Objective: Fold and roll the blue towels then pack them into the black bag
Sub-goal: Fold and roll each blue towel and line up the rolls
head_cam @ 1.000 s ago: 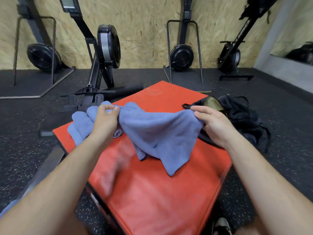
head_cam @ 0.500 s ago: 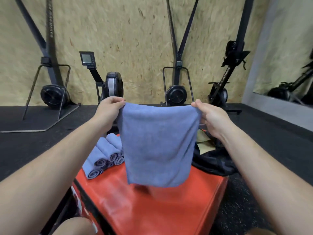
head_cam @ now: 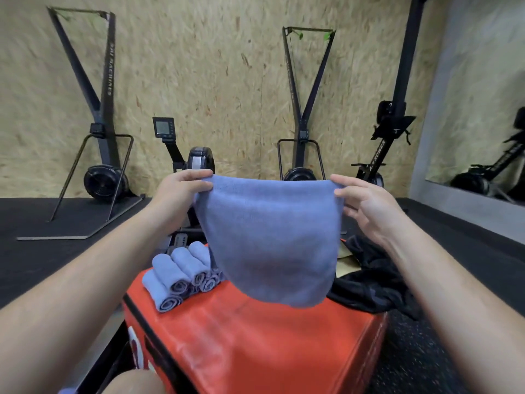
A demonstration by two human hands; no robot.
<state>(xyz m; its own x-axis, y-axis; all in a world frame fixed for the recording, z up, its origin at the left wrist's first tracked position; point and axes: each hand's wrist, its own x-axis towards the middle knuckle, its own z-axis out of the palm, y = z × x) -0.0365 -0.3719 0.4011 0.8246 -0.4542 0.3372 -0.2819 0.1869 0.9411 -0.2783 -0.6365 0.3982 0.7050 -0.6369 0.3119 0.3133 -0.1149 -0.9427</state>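
Left hand (head_cam: 181,189) and right hand (head_cam: 366,206) each pinched a top corner of the blue towel (head_cam: 270,240), hanging above the red plyo box (head_cam: 255,342); rolled towels (head_cam: 181,274) beside.

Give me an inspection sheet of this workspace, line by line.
Surface: red padded vinyl box; towels and bag rest on its far part.
Job's things: blue terry towel held up, hanging above the box; several rolled blue towels side by side at its left rear; crumpled black fabric bag at its right rear.
Clutter: tan patch at the bag, too unclear to name.
Grippers: left hand and right hand each pinch a top corner of the towel in their fingers.
Cables: nothing seen.
Surroundings: black exercise machines against a chipboard wall; dark rubber floor; mirror at right.
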